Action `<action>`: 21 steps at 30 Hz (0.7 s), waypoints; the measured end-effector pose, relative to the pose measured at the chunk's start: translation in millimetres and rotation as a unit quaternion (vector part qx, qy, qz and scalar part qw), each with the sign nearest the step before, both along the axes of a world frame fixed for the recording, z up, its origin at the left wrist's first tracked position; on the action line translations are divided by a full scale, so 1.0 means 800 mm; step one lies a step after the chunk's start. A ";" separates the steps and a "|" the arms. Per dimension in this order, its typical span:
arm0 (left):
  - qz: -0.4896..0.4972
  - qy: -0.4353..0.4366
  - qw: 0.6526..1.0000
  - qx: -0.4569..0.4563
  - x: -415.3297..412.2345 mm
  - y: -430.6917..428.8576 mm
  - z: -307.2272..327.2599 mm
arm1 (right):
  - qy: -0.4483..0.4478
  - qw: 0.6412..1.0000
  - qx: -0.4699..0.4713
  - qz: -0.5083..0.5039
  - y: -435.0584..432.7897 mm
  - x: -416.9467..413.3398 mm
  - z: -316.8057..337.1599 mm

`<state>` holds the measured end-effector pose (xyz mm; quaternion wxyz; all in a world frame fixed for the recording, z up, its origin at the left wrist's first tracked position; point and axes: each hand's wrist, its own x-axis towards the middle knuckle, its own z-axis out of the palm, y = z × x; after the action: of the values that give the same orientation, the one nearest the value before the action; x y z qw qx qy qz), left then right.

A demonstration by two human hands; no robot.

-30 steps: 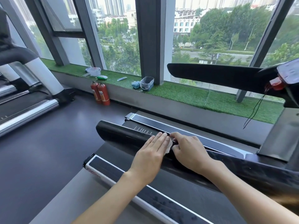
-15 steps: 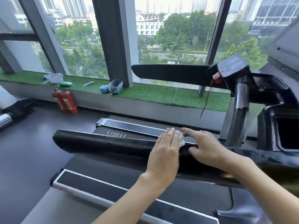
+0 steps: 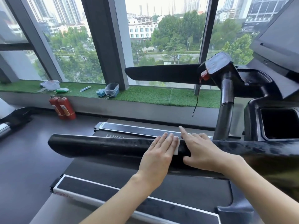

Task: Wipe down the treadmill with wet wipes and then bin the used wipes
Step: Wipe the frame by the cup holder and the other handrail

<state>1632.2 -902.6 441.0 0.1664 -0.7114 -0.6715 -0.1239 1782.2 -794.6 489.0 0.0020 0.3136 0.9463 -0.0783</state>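
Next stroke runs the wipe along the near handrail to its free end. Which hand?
Left hand. Flat on the wipe, pressing it to the handrail, free end on its side. Right hand only holds the handrail beside it.

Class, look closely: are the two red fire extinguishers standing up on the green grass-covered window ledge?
No, the fire extinguishers stand on the dark floor below the green ledge, against the wall under it.

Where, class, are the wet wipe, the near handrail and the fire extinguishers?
wet wipe (image 3: 176, 147): head view, visible white edge.
near handrail (image 3: 97, 145): head view, bare black top.
fire extinguishers (image 3: 67, 109): head view, nearer red cylinder.
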 end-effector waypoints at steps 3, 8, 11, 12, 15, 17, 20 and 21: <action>0.016 0.005 1.000 0.003 -0.021 -0.011 -0.002 | 0.003 1.000 -0.005 -0.008 -0.004 -0.007 -0.002; 0.061 -0.021 0.998 0.006 -0.074 -0.036 0.001 | -0.002 1.000 -0.016 0.006 -0.022 -0.042 -0.002; 0.095 -0.028 0.995 -0.005 -0.112 -0.055 -0.001 | -0.018 0.999 -0.008 0.029 -0.035 -0.076 -0.004; 0.110 -0.033 0.993 -0.008 -0.127 -0.060 -0.002 | -0.023 0.999 -0.004 0.037 -0.040 -0.088 -0.005; 0.170 -0.077 0.982 0.013 -0.161 -0.068 -0.004 | -0.029 0.998 -0.004 0.053 -0.051 -0.122 -0.007; 0.157 -0.095 0.983 0.027 -0.157 -0.061 -0.005 | -0.026 0.998 -0.009 0.062 -0.059 -0.144 -0.009; 0.083 -0.055 0.995 -0.010 -0.130 -0.054 -0.013 | -0.023 0.997 -0.027 0.062 -0.065 -0.172 -0.010; 0.070 -0.050 0.996 -0.024 -0.129 -0.056 -0.016 | -0.025 0.997 -0.027 0.062 -0.066 -0.179 -0.011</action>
<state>1528.9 -947.1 428.0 0.1239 -0.6590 -0.7301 -0.1314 1639.1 -847.6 480.3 0.0386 0.2559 0.9612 -0.0957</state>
